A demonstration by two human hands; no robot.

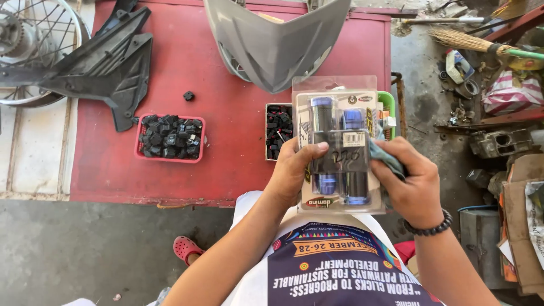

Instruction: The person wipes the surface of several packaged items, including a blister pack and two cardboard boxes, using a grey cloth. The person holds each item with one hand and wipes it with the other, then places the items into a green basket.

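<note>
Red basket (170,159) beside grey fairing (276,45)

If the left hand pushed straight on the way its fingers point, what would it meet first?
The left hand points right, so it would press further into the clear plastic blister pack of black-and-blue handlebar grips it already holds; beyond that sits the right hand. Depth is uncertain.

Red tabletop with parts and small trays

On the red painted tabletop (226,119), a grey plastic fairing panel (275,42) lies at the far edge, black plastic fairing pieces (107,68) at the left, and a red tray of small black parts (170,139) nearer the front edge, with one loose black piece (188,96) beyond it.
</note>
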